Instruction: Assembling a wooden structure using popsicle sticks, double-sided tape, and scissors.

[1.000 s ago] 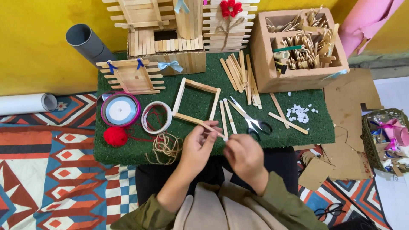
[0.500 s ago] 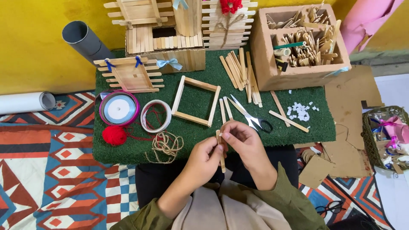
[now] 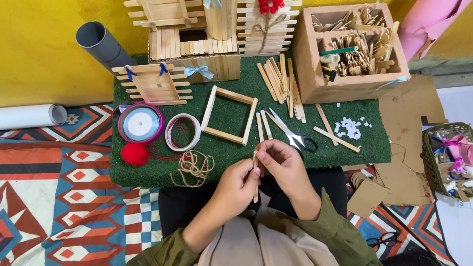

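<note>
Wooden craft stick (image 3: 255, 170) was held upright at the near edge of the green mat (image 3: 345, 148), pinched between the fingers of the left hand (image 3: 236, 187) and right hand (image 3: 283, 165). For a clean result, both pinches probably needed to stay firm and steady, clear of the scissors (image 3: 293, 135) and square stick frame (image 3: 229, 116) beyond.

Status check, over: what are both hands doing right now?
Left hand and right hand both pinch one craft stick. Stick upright above lap. Scissors beside, nothing blocking.
</note>
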